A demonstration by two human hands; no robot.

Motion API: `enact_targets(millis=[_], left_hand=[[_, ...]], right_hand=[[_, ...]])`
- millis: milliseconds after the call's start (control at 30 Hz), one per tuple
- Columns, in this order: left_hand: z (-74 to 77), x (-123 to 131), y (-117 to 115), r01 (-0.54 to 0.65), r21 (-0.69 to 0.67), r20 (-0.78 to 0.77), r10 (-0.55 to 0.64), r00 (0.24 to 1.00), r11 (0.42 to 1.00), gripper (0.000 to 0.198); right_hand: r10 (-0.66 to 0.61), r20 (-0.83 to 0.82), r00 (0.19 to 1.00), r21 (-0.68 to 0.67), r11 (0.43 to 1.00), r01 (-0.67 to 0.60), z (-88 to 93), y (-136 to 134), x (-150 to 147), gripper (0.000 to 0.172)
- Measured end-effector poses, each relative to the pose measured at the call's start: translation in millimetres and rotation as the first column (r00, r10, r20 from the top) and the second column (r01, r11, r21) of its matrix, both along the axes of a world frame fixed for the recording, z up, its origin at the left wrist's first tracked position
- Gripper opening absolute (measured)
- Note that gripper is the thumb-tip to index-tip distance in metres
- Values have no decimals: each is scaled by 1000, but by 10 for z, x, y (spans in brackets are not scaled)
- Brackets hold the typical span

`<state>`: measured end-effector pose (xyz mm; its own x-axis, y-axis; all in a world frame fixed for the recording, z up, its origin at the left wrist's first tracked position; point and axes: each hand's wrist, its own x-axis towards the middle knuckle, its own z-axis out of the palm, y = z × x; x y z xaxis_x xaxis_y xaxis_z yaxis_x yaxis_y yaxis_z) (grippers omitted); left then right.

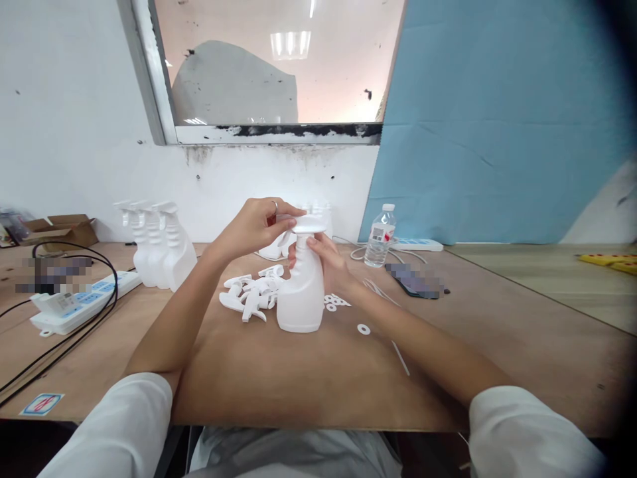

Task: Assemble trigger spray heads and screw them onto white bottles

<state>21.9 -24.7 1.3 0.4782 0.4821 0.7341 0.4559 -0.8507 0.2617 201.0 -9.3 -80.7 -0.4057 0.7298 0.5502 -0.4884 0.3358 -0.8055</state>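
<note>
A white spray bottle [300, 299] stands upright on the table in front of me, with a white trigger spray head [311, 224] at its neck. My left hand [266, 222] has its fingers closed on the spray head from the left and above. Around the bottle's neck and upper right side wraps my right hand [331, 262]. Whether the head is fully seated cannot be seen. Just left of the bottle lies a pile of loose white spray heads [253, 292]. Several small white washers [334, 302] lie to its right, and one washer [363, 329] sits apart.
Assembled spray bottles [166, 249] stand at the left; more white bottles are partly hidden behind my hands. A power strip [84, 302] with black cables lies farther left. At the right are a water bottle [381, 236], a phone [414, 280] and thin white tubes [401, 358].
</note>
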Motion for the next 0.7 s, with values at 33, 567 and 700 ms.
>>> enact_targets(millis=[33, 567, 700], left_hand=[[-1, -1, 3, 2, 0, 0, -2, 1000, 1000, 25], [7, -12, -33, 15, -34, 3, -15, 1000, 999, 26], [17, -9, -70, 25, -30, 2, -25, 1000, 999, 25]], right_hand=[[9, 0, 1000, -11, 1000, -9, -2, 1, 1, 34], [-60, 35, 998, 12, 998, 59, -8, -15, 15, 47], [-103, 40, 994, 69, 993, 100, 25, -58, 1, 46]])
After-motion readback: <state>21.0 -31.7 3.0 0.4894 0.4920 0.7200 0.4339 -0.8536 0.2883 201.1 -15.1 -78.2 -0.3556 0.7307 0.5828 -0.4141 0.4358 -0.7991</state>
